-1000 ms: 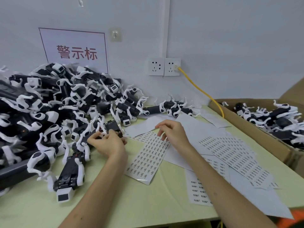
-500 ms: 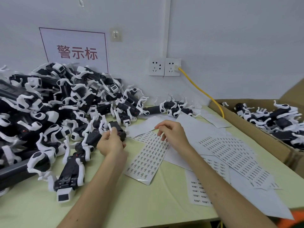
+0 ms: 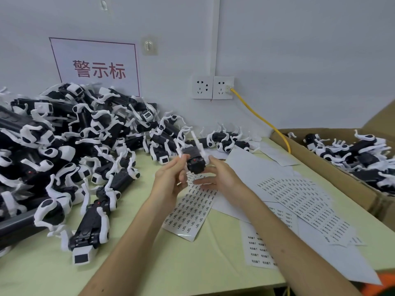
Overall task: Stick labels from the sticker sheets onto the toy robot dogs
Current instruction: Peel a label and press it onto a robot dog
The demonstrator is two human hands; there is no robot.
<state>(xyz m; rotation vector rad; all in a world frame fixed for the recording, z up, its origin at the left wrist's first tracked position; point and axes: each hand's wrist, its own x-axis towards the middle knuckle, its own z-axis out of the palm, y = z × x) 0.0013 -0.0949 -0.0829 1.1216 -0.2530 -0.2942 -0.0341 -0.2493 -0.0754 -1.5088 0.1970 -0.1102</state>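
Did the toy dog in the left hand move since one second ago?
Yes. The toy dog moved right and up, from the pile to above the sticker sheet.

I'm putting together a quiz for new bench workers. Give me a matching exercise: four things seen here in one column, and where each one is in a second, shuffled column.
Things
1. toy dog
2. yellow cable
3. cardboard box
4. sign

Places
A. plugged into the right wall socket
B. held between the left hand and right hand
C. on the wall above the pile
D. at the right edge of the table, with toy dogs inside

Pairs: 1-B, 2-A, 3-D, 4-C
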